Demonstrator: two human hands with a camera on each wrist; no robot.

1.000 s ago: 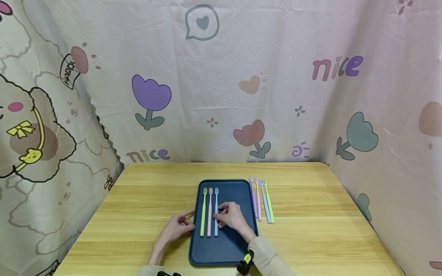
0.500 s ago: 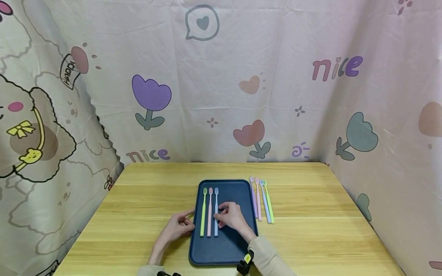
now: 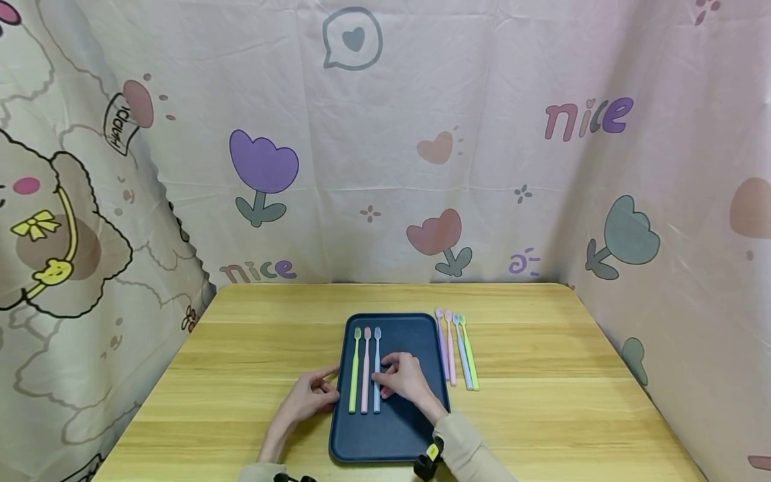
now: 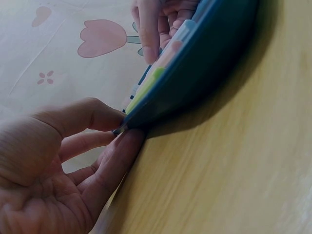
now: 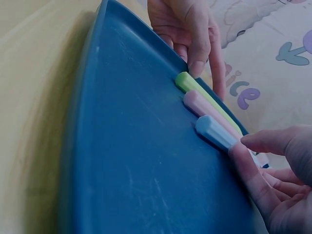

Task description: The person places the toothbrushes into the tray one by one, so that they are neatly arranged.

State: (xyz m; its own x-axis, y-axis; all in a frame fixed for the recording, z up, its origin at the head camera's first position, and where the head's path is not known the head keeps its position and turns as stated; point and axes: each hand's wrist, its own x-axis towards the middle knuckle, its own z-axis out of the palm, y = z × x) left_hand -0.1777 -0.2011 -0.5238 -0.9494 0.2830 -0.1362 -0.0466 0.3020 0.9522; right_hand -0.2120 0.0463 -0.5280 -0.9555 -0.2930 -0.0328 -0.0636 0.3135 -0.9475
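Observation:
A dark blue tray [image 3: 391, 438] lies on the wooden table, with three toothbrushes side by side in its left half: green [image 3: 354, 378], pink [image 3: 365, 378] and blue [image 3: 377, 399]. My right hand [image 3: 406, 379] is over the tray and pinches the blue toothbrush's handle between thumb and finger; the right wrist view shows this handle [image 5: 213, 130] lying flat beside the others. At the tray's left edge, my left hand [image 3: 310, 399] holds the rim, its thumb and fingers meeting there in the left wrist view.
Just right of the tray, several more toothbrushes lie on the table [image 3: 530, 402]: purple [image 3: 443, 345], pink [image 3: 451, 351], blue [image 3: 464, 358] and green [image 3: 470, 358]. A patterned curtain [image 3: 361, 167] hangs behind the table and at both sides.

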